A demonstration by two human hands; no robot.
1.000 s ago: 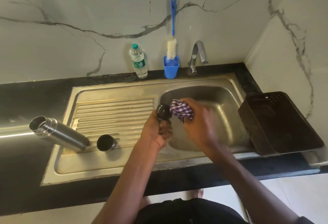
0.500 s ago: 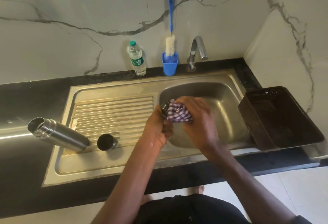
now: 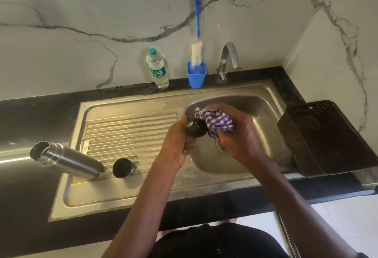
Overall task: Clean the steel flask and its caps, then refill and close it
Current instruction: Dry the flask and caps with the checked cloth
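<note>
Over the sink basin (image 3: pixel 263 114), the left hand (image 3: pixel 178 145) still gripped the black cap (image 3: pixel 195 129) as the right hand (image 3: pixel 237 135) pressed the bunched checked cloth (image 3: pixel 216 121) back against it.

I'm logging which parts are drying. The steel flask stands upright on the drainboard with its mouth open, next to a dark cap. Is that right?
Not quite. In the head view the steel flask lies on its side, not upright, its base on the drainboard and its open mouth pointing left over the counter. The dark cap does sit just right of it.
</note>
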